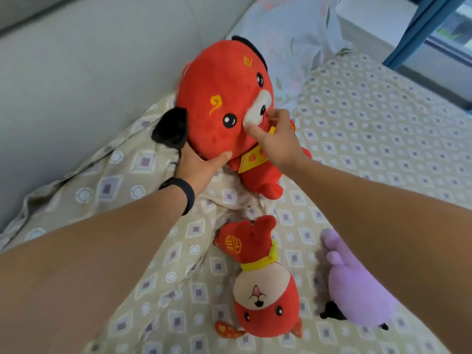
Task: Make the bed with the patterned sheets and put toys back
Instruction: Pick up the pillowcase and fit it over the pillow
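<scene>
A big red plush dog [219, 98] with black ears sits propped against the grey headboard [76, 72], on a pillow [115, 169] in the beige patterned cover. My left hand [199, 167] cups the underside of its head, thumb along the chin. My right hand [275, 139] pinches the toy at its white muzzle. A smaller red plush [260, 284] lies upside down on the patterned sheet [370, 118] nearer me. To its right lies a purple plush [357, 295], partly hidden under my right forearm.
A pale floral fabric [293, 29] lies bunched at the far end of the bed. Beyond it stand a white ledge [370, 19] and a blue window frame [419, 26]. A black band [181, 192] is on my left wrist.
</scene>
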`<state>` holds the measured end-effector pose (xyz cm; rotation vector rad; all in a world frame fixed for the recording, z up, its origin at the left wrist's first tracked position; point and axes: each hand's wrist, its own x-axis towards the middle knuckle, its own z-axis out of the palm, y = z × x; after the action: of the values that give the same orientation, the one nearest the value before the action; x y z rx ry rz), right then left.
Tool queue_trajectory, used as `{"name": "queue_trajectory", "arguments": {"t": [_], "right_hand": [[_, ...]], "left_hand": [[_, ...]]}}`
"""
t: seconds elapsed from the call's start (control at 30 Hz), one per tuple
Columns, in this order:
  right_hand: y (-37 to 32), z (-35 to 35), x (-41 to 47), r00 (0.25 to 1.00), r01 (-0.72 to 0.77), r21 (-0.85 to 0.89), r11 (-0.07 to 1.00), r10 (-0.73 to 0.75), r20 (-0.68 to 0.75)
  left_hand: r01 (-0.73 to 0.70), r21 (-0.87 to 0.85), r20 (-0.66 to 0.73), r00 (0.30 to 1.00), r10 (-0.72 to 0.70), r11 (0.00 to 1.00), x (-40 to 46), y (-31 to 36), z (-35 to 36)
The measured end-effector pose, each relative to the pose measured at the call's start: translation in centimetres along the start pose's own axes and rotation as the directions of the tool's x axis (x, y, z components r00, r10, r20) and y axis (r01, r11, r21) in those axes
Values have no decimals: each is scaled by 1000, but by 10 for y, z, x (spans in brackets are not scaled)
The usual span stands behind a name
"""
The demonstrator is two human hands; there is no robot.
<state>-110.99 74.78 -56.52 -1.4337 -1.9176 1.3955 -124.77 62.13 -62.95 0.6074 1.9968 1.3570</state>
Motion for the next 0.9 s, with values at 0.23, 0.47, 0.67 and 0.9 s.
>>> {"name": "queue_trajectory", "arguments": {"t": [0.23,0.47,0.67,0.9], "right_hand": [[71,4,-65,968,-212,20,977,213,-131],[153,2,-193,802,-560,11,828,539,258],[164,18,-248,682,-699,-89,709,699,216],[96,-26,-247,473,-879,169,445,774,422]], "left_hand": [[183,292,263,928,-263,939,-76,-39,15],[244,505,273,865,-422,828,-157,-101,5],[723,268,435,499,-749,637,-241,-100,3],[259,195,503,801,-323,946,-243,-25,-42]]}}
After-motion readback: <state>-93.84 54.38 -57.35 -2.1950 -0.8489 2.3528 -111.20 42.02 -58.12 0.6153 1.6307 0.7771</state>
